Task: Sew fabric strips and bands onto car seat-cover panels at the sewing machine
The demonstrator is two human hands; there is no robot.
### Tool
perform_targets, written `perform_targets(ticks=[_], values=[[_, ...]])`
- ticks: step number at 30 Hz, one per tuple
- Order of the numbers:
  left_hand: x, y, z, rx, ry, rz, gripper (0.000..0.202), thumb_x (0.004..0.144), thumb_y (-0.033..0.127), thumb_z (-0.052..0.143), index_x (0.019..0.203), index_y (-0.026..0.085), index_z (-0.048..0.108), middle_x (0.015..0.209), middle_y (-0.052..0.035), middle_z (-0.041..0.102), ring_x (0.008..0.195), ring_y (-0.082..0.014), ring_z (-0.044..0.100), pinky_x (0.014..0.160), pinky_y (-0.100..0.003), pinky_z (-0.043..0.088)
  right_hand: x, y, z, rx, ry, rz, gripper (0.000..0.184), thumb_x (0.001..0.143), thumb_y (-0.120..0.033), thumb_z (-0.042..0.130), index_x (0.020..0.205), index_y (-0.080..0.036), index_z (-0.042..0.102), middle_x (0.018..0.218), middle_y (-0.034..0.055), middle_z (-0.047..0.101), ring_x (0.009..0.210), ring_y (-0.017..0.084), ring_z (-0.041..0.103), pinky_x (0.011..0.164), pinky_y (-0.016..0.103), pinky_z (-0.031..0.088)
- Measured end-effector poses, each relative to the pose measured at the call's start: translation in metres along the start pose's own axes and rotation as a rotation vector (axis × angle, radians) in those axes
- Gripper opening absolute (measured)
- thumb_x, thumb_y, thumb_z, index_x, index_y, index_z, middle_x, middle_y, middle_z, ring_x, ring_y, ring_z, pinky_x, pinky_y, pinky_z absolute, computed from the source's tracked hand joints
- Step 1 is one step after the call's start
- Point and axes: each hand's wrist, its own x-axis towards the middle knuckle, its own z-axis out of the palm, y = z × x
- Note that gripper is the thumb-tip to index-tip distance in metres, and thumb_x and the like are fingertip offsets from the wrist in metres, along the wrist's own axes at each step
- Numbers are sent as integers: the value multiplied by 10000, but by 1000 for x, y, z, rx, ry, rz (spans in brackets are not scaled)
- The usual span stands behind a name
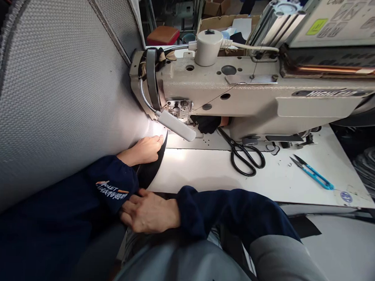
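A large grey mesh fabric panel rises on the left, reaching the sewing machine's needle area. Along its lower edge runs black fabric, lying on the white table. My left hand is closed on the panel's edge near the lit needle area, thumb and finger pressed together at the fabric. Lower down, at the table's front edge, my right hand has curled fingers against the lower end of the black fabric. The left sleeve partly hides its fingertips. A lamp head hides the needle and presser foot.
The sewing machine spans the back of the white table. Black-handled scissors lie near its bed, blue thread snips farther right. Black material sits under the machine arm. Cardboard boxes stand behind.
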Motion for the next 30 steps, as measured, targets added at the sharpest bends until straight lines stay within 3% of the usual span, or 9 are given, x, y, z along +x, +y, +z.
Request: perform_targets(ticks=[2,4,8,11,17,24,30], values=[[-16,-4,6,-80,1,-4,736,750,29,410,1485,53,365,1133,-150,600,978,-276,620,819,-362,487,6,2,5,128,-52,-51,230,1001,-250,468,1122,-121,614,1105,103,642,948,214,601,783,381,497],[-36,-7,12,-172,-4,-23,775,728,25,408,1498,99,359,1062,-118,592,927,-257,607,799,-351,486,8,11,10,175,-88,-64,215,986,-248,500,1121,-126,615,1134,93,643,1001,210,587,837,366,487],[-65,-6,19,-249,-10,13,683,749,26,379,1422,116,448,1021,-104,577,866,-239,595,791,-354,494,4,22,15,152,-135,-127,180,953,-233,559,1102,-149,614,1168,89,647,1035,225,574,889,373,470],[-64,1,15,-194,-45,80,623,744,1,368,1341,108,507,1013,-102,586,863,-233,592,796,-352,494,4,18,20,117,-121,-148,235,929,-271,606,1108,-119,598,1135,115,638,1017,244,589,856,392,476],[-53,8,10,-46,-93,118,609,775,-30,361,1356,81,503,1065,-120,608,914,-250,601,781,-357,496,22,8,34,67,-82,-68,220,1006,-203,437,1096,-131,624,1005,111,661,933,242,640,752,383,472],[-55,14,18,23,-83,85,673,778,-35,391,1443,64,420,1186,-153,598,946,-269,583,783,-379,507,11,3,19,-21,7,-88,233,1016,-208,444,977,-168,670,979,90,661,878,204,618,679,336,425],[-52,17,15,-23,-93,64,556,785,-24,377,1311,97,513,1160,-128,608,959,-263,594,769,-365,500,2,6,16,-71,29,-71,256,1023,-196,409,959,-166,655,970,87,645,848,194,592,674,341,405]])
